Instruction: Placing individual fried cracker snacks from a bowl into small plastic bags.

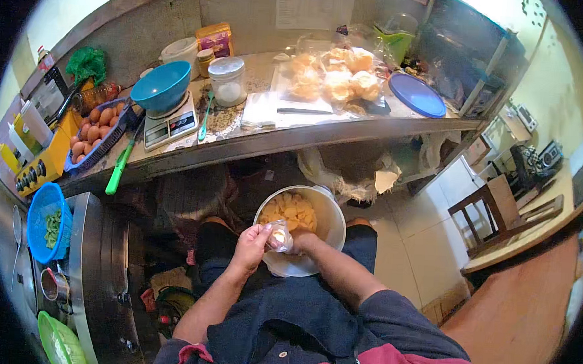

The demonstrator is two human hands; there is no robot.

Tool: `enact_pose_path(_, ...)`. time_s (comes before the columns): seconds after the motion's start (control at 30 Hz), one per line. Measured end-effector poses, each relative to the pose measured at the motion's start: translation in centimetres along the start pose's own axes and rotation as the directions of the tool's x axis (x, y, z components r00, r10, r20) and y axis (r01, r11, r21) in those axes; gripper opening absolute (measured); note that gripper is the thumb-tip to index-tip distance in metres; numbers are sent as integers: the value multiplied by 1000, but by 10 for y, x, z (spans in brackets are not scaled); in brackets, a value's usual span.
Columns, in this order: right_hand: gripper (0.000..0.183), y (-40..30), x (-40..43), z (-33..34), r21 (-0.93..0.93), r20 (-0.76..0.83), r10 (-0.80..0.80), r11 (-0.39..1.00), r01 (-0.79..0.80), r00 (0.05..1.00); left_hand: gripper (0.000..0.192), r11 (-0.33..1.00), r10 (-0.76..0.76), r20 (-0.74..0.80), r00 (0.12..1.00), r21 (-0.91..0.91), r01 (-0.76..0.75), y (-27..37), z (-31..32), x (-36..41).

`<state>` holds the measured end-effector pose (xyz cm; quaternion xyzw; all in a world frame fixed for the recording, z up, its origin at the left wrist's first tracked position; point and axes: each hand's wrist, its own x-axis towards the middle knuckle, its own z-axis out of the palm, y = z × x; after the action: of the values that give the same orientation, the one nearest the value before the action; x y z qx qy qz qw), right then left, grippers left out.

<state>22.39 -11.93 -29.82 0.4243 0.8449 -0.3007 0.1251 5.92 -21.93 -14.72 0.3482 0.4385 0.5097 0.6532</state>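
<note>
A large white plastic tub (336, 221) stands between my knees, with many pale orange, chip-like pieces (290, 209) inside. My left hand (252, 246) grips a small clear plastic bag (279, 237) over the tub's near left side; something pale shows in the bag. My right hand (304, 243) reaches down into the tub, just right of the bag. Its fingers are hidden, so whether they hold anything cannot be seen. On the counter ahead lie several filled clear bags (339, 80) of similar orange pieces, beside a stack of flat white sheets or bags (259, 109).
The counter edge (274, 126) runs across ahead. On it are a kitchen scale (171, 126) under a blue bowl (162, 86), a basket of eggs (96, 130), a green-handled knife (120, 168) overhanging the edge, a lidded jar (227, 82) and a blue lid (417, 94). A metal cabinet stands left.
</note>
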Motion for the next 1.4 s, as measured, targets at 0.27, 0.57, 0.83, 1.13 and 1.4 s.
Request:
enact_pose_path(0.27, 40, -34, -107, -117, 889, -139, 112, 453, 74, 984, 24, 992, 84, -52, 995, 95, -79, 0, 1, -2)
enact_pose_path(0.57, 54, -88, -180, -159, 840, -286, -20, 476, 260, 958, 15, 1000, 11, 88, 996, 28, -13, -9, 15, 6)
enact_pose_path(0.83, 49, -60, -119, -149, 202, -362, 97, 979, -23, 927, 13, 978, -127, 7, 992, -166, 127, 4, 6, -17)
enact_pose_path(1.13, 51, -9, -1, 0, -3, -12, 295, 955, -295, 955, 16, 983, -181, 95, 979, -16, 183, 5, -5, -32)
enact_pose_path(1.4, 53, -5, -14, -23, -163, 89, 66, 985, -50, 994, 16, 976, -203, 109, 973, -62, 210, 7, -1, -27)
